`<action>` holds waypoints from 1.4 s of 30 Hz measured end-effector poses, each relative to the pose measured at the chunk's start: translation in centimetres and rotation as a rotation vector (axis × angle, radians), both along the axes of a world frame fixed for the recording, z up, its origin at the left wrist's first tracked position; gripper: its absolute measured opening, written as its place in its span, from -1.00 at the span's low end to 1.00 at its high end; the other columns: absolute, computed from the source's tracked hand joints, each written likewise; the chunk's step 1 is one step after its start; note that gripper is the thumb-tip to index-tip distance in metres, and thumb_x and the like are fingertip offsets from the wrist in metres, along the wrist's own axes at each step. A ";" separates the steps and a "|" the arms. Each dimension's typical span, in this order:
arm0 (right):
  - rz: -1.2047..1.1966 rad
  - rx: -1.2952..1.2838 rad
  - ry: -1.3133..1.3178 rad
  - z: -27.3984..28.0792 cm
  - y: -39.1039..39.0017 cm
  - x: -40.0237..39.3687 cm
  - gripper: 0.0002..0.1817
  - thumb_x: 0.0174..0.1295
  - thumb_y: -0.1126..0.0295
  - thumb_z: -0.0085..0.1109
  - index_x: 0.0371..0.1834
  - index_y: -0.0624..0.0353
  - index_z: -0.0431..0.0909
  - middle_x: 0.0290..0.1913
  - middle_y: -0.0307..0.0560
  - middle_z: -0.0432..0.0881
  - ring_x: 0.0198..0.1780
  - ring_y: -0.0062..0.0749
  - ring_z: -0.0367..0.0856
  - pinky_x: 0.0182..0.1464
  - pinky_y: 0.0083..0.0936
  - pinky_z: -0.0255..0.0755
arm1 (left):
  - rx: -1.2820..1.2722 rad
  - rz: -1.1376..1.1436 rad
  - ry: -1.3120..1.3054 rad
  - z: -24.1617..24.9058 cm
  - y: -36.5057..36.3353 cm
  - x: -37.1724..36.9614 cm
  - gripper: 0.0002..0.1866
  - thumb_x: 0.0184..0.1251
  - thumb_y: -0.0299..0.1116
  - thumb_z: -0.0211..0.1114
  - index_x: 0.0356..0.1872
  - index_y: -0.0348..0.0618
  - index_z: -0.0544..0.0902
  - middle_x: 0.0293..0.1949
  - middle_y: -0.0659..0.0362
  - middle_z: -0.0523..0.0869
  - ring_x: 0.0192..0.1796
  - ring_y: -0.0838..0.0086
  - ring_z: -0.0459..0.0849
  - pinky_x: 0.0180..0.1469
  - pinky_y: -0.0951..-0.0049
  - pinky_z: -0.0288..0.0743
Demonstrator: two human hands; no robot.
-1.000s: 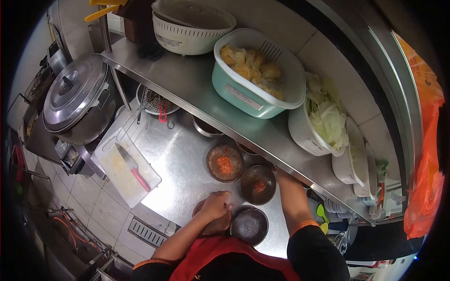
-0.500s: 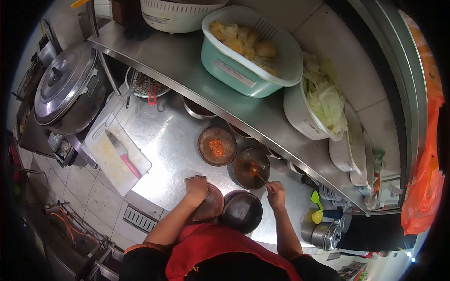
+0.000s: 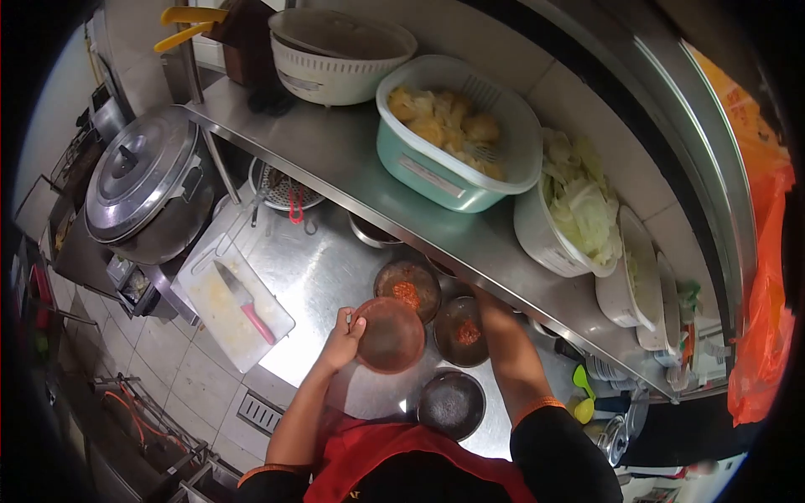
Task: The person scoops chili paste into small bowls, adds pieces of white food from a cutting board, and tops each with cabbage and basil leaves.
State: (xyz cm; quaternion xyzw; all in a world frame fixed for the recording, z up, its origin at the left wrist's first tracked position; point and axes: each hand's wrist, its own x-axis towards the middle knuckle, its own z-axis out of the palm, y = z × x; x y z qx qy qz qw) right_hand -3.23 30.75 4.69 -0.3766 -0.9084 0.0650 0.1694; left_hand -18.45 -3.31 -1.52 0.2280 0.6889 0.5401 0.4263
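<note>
My left hand (image 3: 342, 339) grips the left rim of a reddish-brown clay bowl (image 3: 390, 339), thumb on the rim. No sauce shows in this bowl. Just behind it stands a dark clay bowl (image 3: 425, 283) with chunky red sauce (image 3: 407, 293). To its right another dark bowl (image 3: 449, 342) has red sauce (image 3: 469, 332) at the bottom. Nearest my apron is a third dark bowl (image 3: 451, 406), with no sauce visible. My right forearm (image 3: 511, 352) reaches over the table and under the steel shelf, which hides my right hand and anything in it.
The steel shelf (image 3: 335, 176) overhangs the table's back, bearing a green tub (image 3: 419, 163) and a lettuce tub (image 3: 537, 226). A pink-handled knife (image 3: 243, 300) lies on a white cutting board (image 3: 210, 293) at left. Beyond stands a large lidded pot (image 3: 147, 180).
My left hand has brought the reddish-brown bowl away from my body, towards the sauce bowls. My right hand has gone from the spoon in the sauce bowl to under the shelf. The view has shifted.
</note>
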 end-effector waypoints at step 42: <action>0.057 -0.302 0.133 3.3 -12.1 7.8 -0.74 0.37 0.23 0.21 -0.04 0.11 0.74 -0.14 0.06 0.74 -0.16 0.01 0.74 -0.05 -0.20 0.61 | 0.178 0.273 -0.243 3.4 11.0 1.1 -0.48 0.67 -0.07 0.04 0.40 -0.17 0.22 0.22 -0.02 0.54 0.29 0.29 0.49 0.37 0.31 0.30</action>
